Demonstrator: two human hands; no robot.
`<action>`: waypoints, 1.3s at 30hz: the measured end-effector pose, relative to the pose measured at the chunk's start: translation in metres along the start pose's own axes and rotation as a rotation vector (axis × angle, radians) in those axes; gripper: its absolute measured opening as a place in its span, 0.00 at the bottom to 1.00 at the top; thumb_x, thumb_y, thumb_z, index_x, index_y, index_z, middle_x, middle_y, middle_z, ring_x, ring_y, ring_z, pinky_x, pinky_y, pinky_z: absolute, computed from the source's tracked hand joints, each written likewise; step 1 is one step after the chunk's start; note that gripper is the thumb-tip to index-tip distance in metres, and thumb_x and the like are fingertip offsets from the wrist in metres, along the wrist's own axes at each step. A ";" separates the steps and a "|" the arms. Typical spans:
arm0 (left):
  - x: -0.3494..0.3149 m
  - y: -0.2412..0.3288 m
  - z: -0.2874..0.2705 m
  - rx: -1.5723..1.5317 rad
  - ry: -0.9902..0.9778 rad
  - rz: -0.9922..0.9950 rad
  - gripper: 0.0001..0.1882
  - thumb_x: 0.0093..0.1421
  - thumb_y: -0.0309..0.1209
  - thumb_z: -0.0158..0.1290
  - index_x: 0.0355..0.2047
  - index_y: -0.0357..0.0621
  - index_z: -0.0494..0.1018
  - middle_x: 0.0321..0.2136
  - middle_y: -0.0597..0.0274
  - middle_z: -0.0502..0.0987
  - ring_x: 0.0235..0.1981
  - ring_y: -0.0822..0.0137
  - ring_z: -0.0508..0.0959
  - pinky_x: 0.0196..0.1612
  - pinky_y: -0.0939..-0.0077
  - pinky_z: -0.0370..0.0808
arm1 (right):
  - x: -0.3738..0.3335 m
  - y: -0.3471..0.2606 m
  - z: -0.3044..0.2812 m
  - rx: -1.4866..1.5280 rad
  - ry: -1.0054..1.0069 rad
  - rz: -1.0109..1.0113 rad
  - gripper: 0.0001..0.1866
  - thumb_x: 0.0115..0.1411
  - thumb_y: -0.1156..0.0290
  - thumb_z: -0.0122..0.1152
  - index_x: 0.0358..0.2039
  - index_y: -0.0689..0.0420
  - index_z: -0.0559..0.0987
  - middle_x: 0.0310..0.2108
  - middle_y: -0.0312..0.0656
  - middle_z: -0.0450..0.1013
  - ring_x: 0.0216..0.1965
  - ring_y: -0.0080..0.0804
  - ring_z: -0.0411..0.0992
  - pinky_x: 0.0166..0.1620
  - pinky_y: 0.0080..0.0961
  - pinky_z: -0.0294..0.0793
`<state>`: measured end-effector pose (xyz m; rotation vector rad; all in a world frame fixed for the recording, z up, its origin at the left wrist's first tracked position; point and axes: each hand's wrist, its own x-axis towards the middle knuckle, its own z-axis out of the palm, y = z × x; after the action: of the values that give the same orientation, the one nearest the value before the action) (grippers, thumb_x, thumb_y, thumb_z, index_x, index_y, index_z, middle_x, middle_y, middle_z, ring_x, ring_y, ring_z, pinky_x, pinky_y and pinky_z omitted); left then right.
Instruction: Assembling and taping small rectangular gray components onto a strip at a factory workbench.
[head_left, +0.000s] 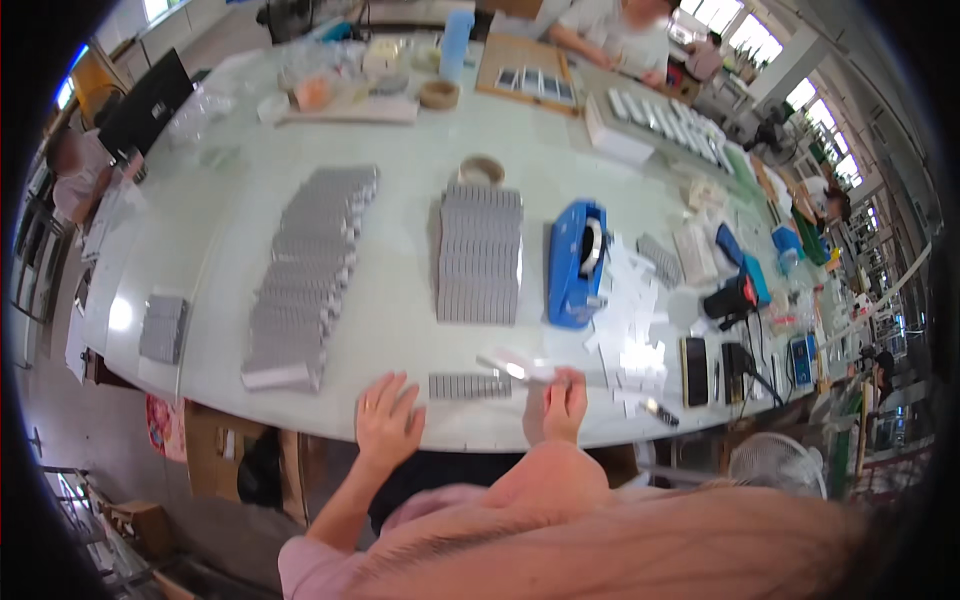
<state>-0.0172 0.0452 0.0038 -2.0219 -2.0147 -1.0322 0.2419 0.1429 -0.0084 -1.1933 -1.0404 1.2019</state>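
Near the front edge of the table, my left hand point(390, 418) rests with its fingers spread and nothing in them. Just to its right lies a short grey strip point(470, 386) marked off by dark cross lines. My right hand point(565, 405) pinches a shiny, pale strip point(520, 368), blurred, held over the far right end of the grey one. Beyond stands a block of grey strips point(480, 260) laid in rows. A longer, slanting row of grey pieces point(310, 270) lies to the left. On the right is a blue tape dispenser point(577, 265).
White paper slips point(632, 340) spread right of the dispenser, near a phone point(694, 371) and a black-and-red handheld device point(735, 298). A small grey stack point(163, 328) sits far left. A tape roll point(482, 171) lies behind the block. Another person point(620, 45) works across the table.
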 end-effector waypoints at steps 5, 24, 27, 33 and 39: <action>-0.014 -0.004 0.005 -0.006 0.003 0.027 0.16 0.51 0.31 0.61 0.42 0.43 0.79 0.52 0.56 0.74 0.56 0.54 0.72 0.54 0.56 0.70 | -0.003 0.002 -0.001 -0.041 -0.026 0.036 0.06 0.72 0.71 0.48 0.45 0.57 0.70 0.23 0.30 0.66 0.21 0.12 0.59 0.24 0.12 0.57; -0.018 -0.044 0.041 -0.114 -0.094 0.242 0.18 0.50 0.33 0.62 0.44 0.47 0.81 0.49 0.57 0.78 0.52 0.54 0.76 0.51 0.52 0.71 | -0.030 -0.020 -0.021 -0.191 -0.374 -0.306 0.10 0.70 0.66 0.53 0.43 0.60 0.72 0.32 0.41 0.78 0.28 0.25 0.72 0.33 0.27 0.73; -0.018 -0.046 0.050 -0.120 -0.109 0.243 0.18 0.50 0.33 0.62 0.44 0.47 0.81 0.48 0.57 0.78 0.51 0.53 0.76 0.51 0.52 0.71 | -0.035 -0.015 -0.029 -0.262 -0.401 -0.324 0.10 0.69 0.66 0.54 0.42 0.60 0.72 0.32 0.41 0.78 0.28 0.26 0.72 0.34 0.28 0.73; -0.052 -0.034 0.051 -0.111 -0.164 0.175 0.18 0.51 0.34 0.61 0.44 0.47 0.81 0.48 0.57 0.78 0.51 0.53 0.76 0.51 0.52 0.71 | -0.056 0.056 -0.079 -0.403 -0.514 -0.306 0.10 0.68 0.66 0.54 0.42 0.60 0.73 0.31 0.43 0.77 0.29 0.30 0.73 0.35 0.31 0.73; -0.080 -0.043 0.036 -0.055 -0.232 0.139 0.18 0.51 0.35 0.61 0.44 0.47 0.81 0.48 0.57 0.78 0.50 0.53 0.76 0.51 0.52 0.71 | -0.064 0.094 -0.077 -0.486 -0.611 -0.297 0.10 0.67 0.65 0.55 0.41 0.60 0.74 0.31 0.44 0.77 0.30 0.33 0.73 0.36 0.33 0.73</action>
<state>-0.0342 0.0015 -0.0816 -2.3709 -1.9313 -0.8709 0.3009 0.0694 -0.1083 -0.9844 -1.9814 1.1298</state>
